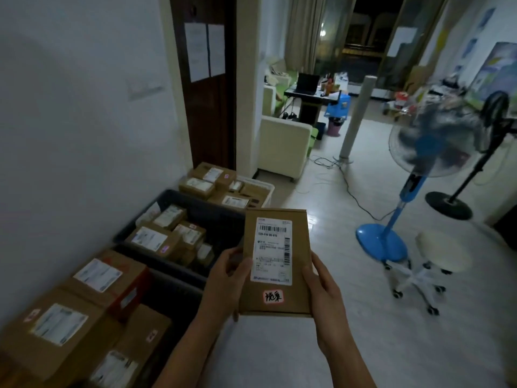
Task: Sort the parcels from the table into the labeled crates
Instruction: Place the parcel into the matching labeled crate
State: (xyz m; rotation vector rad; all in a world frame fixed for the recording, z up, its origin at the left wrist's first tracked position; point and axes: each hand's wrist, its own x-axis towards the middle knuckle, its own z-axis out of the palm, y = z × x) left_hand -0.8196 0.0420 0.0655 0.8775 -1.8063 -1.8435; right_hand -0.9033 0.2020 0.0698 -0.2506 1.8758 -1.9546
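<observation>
Apparently, dark crate [179, 200] holds labelled parcels [165, 233].

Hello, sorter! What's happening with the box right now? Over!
Left hand and right hand grip flat parcel, label up. Held above floor beside dark crate. Nothing in the way.

Two bare forearms, no sleeves in view, no watch, bracelet or rings. Left hand [223, 287] and right hand [326, 301] ungloved, fingers [242, 268] slender, nails short and unpainted.
</observation>
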